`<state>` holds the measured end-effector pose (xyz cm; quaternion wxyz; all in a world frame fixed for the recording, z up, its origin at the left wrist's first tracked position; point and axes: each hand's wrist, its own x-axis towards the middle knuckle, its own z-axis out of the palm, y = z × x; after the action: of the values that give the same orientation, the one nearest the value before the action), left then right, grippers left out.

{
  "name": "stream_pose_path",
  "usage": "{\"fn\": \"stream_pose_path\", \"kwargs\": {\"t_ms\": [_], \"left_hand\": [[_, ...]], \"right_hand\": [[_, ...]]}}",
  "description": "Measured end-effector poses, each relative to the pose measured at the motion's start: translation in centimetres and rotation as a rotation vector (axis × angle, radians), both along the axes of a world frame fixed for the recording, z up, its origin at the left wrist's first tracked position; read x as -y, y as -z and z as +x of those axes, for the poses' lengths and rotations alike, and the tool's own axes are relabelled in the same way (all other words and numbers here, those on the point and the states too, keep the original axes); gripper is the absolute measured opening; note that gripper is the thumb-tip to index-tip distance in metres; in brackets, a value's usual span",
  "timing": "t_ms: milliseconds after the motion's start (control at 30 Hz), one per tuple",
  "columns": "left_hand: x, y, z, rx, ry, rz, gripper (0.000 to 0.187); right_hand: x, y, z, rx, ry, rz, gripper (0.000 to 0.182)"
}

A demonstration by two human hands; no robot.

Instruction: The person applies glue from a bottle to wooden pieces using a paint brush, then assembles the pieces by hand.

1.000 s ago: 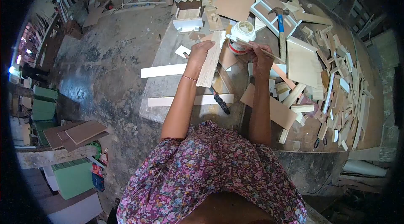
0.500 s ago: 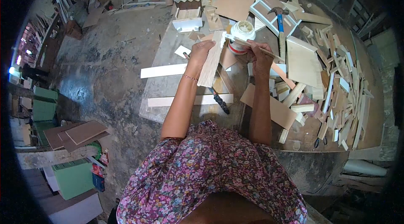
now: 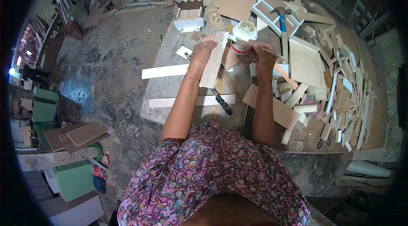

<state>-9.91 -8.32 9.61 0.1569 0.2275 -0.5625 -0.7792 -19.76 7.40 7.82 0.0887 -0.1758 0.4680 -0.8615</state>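
Crowding worktable (image 3: 170, 88), glue tub (image 3: 244, 32), hammer (image 3: 282, 25), offcuts (image 3: 346, 90)

**Colours on a cluttered woodworking bench**

A pale, cream-coloured wooden slat (image 3: 213, 60) shows straw-toned grain. Just beyond it stands a glue jar (image 3: 243, 35) with a white lid and a red band around its body. The thin stick (image 3: 257, 47) is light tan with a white tip. A hammer (image 3: 282, 24) has a bright blue handle and a dark head. The workbench (image 3: 170, 88) is dull grey, streaked with white strips and scattered beige offcuts toward its right edge. A flat panel (image 3: 236, 1) near the far edge is brown. The dress (image 3: 212, 175) is purple with pink, yellow and white flowers.
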Motion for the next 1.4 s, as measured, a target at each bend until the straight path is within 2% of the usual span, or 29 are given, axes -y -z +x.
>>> {"fn": "stream_pose_path", "kwargs": {"t_ms": [567, 767, 1400], "left_hand": [[0.3, 0.8, -0.3, -0.009, -0.061, 0.074, 0.016], [0.1, 0.6, -0.2, -0.032, -0.069, 0.078, 0.018], [-0.1, 0.1, -0.1, 0.023, -0.017, 0.040, 0.018]], "right_hand": [[-0.7, -0.1, 1.1, 0.018, -0.205, -0.018, 0.009], [-0.5, 0.7, 0.7, 0.021, -0.154, -0.059, 0.010], [1.1, 1.9, 1.6, 0.140, -0.273, -0.266, 0.003]]}}
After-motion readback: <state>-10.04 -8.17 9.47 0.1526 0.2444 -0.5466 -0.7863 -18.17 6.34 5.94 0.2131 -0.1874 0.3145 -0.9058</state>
